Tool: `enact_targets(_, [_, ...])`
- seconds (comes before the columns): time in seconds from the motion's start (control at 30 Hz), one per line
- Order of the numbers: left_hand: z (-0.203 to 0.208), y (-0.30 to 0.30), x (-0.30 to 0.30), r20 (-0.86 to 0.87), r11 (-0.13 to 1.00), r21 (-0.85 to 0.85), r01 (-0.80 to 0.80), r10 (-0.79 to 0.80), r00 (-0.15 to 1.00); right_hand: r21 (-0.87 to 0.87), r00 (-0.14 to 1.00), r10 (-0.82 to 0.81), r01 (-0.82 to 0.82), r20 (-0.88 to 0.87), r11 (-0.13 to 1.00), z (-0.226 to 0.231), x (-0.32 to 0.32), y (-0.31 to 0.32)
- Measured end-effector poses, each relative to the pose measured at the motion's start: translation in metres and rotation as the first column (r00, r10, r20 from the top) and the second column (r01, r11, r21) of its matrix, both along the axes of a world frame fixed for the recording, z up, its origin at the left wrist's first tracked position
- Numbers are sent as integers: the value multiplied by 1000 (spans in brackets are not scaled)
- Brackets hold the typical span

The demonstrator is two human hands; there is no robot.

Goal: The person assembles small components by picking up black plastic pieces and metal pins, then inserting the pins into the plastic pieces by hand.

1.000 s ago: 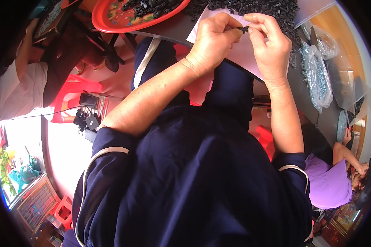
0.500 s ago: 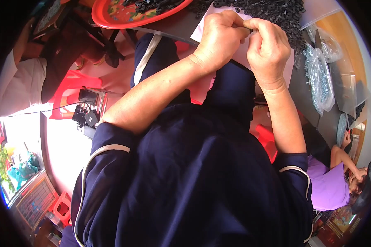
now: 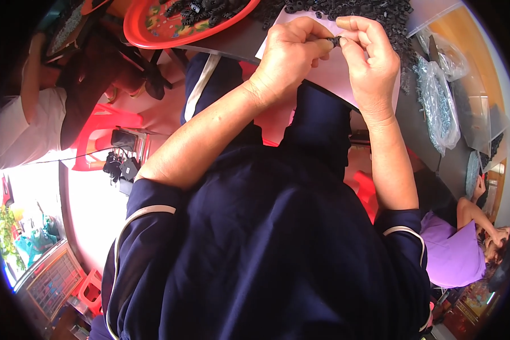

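In front of me, above a white sheet [image 3: 339, 73] on the dark table, a small black plastic part [image 3: 335, 41] sits between my two hands. The thumb and fingers of my left hand [image 3: 292, 56] pinch it from the left. From the right, the thumb of my right hand [image 3: 373, 71] presses against it, while the index finger is lifted away. My fingers partly cover the part, so its exact shape is hidden. Just beyond the hands lies a pile of similar black parts [image 3: 368, 10], reaching down the right side of the sheet.
A red round tray [image 3: 147, 41] with black pieces stands at the far left of the table. Clear bags of bluish-grey small pieces [image 3: 439, 110] lie on the right. One person in purple [image 3: 453, 252] sits to the right; another in a pale top [image 3: 37, 124] is at left.
My right index finger has lifted off, baring the small black part between the hands. Both hands have shifted slightly to the left.
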State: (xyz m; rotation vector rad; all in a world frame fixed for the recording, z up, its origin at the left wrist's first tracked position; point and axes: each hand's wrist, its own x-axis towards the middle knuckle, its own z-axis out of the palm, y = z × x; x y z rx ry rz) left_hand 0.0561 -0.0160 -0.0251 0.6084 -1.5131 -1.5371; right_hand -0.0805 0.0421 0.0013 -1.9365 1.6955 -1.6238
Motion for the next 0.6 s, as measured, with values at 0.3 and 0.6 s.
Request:
enact_targets(0.3, [3,0,3,57,999,40,36,-38,998,31,999,-3,2,33,1000,3,-6,4])
enact_targets(0.6, [3,-1,1,-4,994,93,49,-49,999,93,972,126,-147,197,985,-2,-20,2])
